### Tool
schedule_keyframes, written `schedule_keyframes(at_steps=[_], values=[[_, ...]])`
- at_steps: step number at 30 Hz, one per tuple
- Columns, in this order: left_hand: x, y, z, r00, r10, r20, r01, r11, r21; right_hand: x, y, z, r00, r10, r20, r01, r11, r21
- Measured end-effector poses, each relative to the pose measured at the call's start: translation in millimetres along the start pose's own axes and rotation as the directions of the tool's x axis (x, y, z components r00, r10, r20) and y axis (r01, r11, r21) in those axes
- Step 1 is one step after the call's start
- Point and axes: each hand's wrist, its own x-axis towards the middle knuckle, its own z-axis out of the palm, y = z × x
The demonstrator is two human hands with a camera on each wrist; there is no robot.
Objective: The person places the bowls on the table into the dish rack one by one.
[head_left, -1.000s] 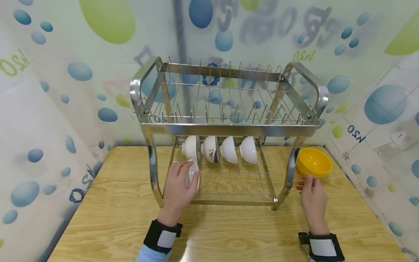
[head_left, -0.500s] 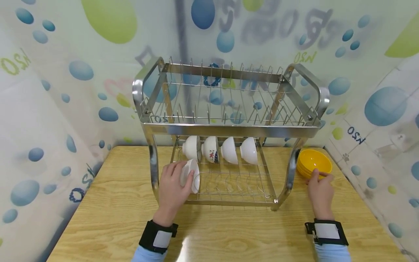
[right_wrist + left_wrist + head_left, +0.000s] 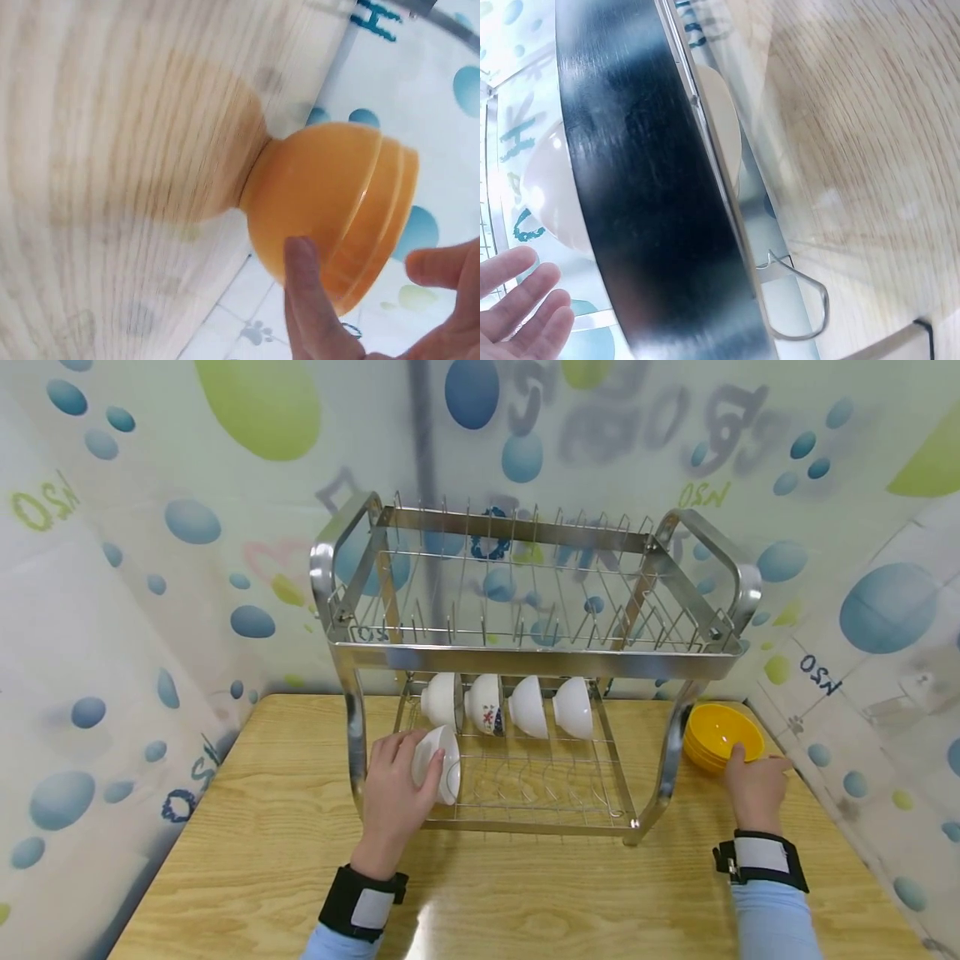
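We observed a person at a wood-grain counter [image 3: 255, 843], where a two-tier metal dish rack [image 3: 525, 662] stood before a patterned wall covering [image 3: 247, 527]. The left grip [image 3: 393, 789] was at a white bowl [image 3: 449, 774] at the front left of the lower tier; this bowl was tipped on its side, its mouth toward the right. From the left wrist we saw the fingers loosely extended and parted from the bowl's outline, so that the grip was not closed round it. Behind this bowl we noted a row of four further bowls, likewise on edge: a plain white bowl [image 3: 441, 700], a floral bowl [image 3: 485, 702] and two more white bowls [image 3: 528, 707]. The right grip [image 3: 757, 785] was at a stack of yellow bowls [image 3: 720, 731], which rested upright on the counter, right of the rack. Its digits were spread, the fingers overlapping the outer wall; we could not tell whether they touched it.
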Motion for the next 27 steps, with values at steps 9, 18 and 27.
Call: schedule_keyframes(at_steps=[9, 18, 27], values=[[0.6, 1.2, -0.8, 1.000, -0.012, 0.010, 0.011, 1.000, 0.008, 17.7, -1.9, -8.5, 0.998, -0.021, 0.054, 0.029, 0.987, -0.158], [-1.1, 0.9, -0.1, 1.000, -0.004, 0.008, 0.004, 1.000, 0.017, 27.3, -4.5, -13.6, 0.991, -0.134, 0.026, 0.135, 0.941, -0.310], [-1.1, -0.2, 1.4, 1.000, 0.002, -0.006, -0.002, 1.000, 0.017, 32.8, -7.8, -9.8, 0.998, -0.069, 0.007, 0.068, 0.965, -0.255]])
